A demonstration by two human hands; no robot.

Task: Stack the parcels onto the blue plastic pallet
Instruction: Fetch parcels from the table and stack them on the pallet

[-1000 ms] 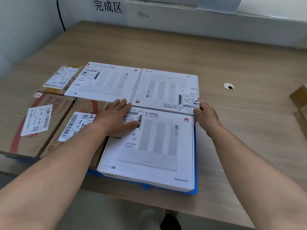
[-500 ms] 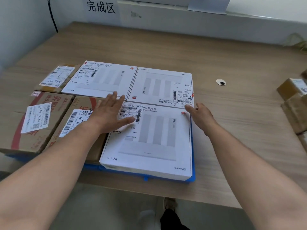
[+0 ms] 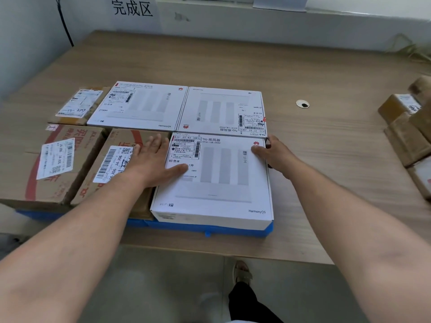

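Note:
The blue plastic pallet [image 3: 210, 229] lies at the table's near edge, covered by parcels. A white router box [image 3: 221, 183] sits at its near right corner. Behind it lie two more white boxes [image 3: 221, 108], [image 3: 144, 106]. Two brown cartons [image 3: 30, 164], [image 3: 112, 169] fill the near left, and a small brown parcel [image 3: 79, 106] sits at the far left. My left hand [image 3: 154, 164] lies flat with straight fingers across the near white box's left edge and the carton beside it. My right hand [image 3: 275, 155] holds the box's far right corner, thumb on top.
More brown parcels [image 3: 405, 127] are piled at the table's right edge. A round cable grommet [image 3: 302, 104] sits in the wooden tabletop [image 3: 326, 159] right of the pallet. A wall with a sign runs behind. My foot [image 3: 242, 273] shows below the table edge.
My right hand has shifted from beside the box's far right corner onto it, thumb now on top. My left hand slid slightly left, off the label. The view moved closer.

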